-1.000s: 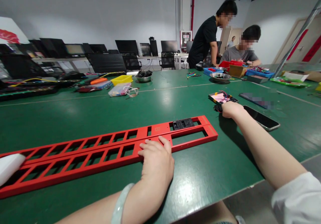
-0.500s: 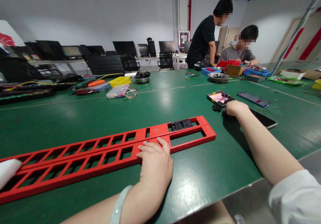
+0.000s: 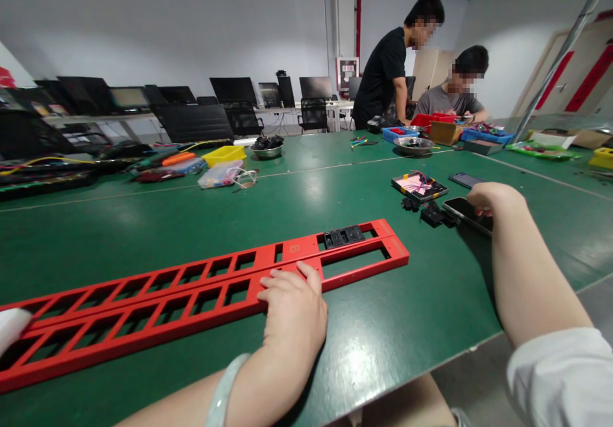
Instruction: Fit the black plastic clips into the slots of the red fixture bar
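Observation:
My left hand [image 3: 294, 315] lies on a long red ladder-like frame [image 3: 301, 246], its fingers spread over the near rail. A block of black modules [image 3: 343, 237] sits in a slot of the frame's far rail. At the right, my right hand [image 3: 498, 200] is over a dark smartphone [image 3: 462, 210], with its bent fingers closed at the phone's far edge. My wrist and forearm cover the phone's right end. Just left of the phone are small black parts [image 3: 433, 215] and another black piece [image 3: 410, 204].
Behind the black parts is an open case with wires [image 3: 419, 186]; a second phone [image 3: 464, 179] lies beyond my right hand. White material [image 3: 12, 326] covers the frame's left end. Farther back are a yellow tray [image 3: 224, 155], metal bowls [image 3: 267, 152] and two people [image 3: 380, 79].
My right hand has moved right, from the small black parts to the smartphone, uncovering those parts. My left hand stays on the red frame. The view has shifted slightly.

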`<state>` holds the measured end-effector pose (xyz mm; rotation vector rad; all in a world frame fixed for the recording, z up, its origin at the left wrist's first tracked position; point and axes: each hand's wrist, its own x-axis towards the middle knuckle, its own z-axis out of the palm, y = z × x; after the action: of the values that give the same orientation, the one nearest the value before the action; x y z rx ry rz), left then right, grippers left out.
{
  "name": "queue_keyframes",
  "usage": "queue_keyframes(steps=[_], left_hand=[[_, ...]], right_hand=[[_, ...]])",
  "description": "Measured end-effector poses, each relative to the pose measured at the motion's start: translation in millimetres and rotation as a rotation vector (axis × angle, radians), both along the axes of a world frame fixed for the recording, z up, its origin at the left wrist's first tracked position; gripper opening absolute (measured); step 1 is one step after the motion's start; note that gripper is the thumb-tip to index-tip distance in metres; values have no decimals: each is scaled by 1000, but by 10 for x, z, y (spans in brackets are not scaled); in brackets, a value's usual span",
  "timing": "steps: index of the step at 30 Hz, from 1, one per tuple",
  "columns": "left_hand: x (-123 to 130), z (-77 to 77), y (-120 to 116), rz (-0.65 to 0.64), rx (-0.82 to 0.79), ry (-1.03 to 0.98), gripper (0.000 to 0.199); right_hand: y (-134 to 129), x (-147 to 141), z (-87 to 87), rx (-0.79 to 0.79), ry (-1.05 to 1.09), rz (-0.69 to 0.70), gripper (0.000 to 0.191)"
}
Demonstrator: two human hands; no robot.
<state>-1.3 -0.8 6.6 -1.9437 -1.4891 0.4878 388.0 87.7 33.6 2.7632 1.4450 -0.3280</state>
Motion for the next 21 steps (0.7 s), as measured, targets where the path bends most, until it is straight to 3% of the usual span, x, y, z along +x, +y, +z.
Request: queue_keyframes(steps=[3, 5, 7, 9, 12, 16, 21], left_hand=[[6, 4, 0, -3, -2, -10, 48], [6, 1, -1, -13, -2, -17, 48], [5, -2, -1, -20, 2, -26, 48], [5, -1, 2, -18, 7, -34, 48], [4, 9, 9, -8, 11, -42, 46], [-2, 11, 14, -12, 5, -48, 46], [-6, 4, 10, -11, -16, -53, 48]], right_hand=[[7, -29, 43, -112, -15, -62, 24], [35, -198, 91, -32, -164, -10, 28], [62, -462, 132, 26, -246, 124, 34], [80, -768, 140, -12, -208, 399, 38], [90, -1164, 69, -42, -174, 542, 41], [97, -1413, -75, -85, -180, 594, 40], [108, -1453, -138, -102, -188, 618, 32]])
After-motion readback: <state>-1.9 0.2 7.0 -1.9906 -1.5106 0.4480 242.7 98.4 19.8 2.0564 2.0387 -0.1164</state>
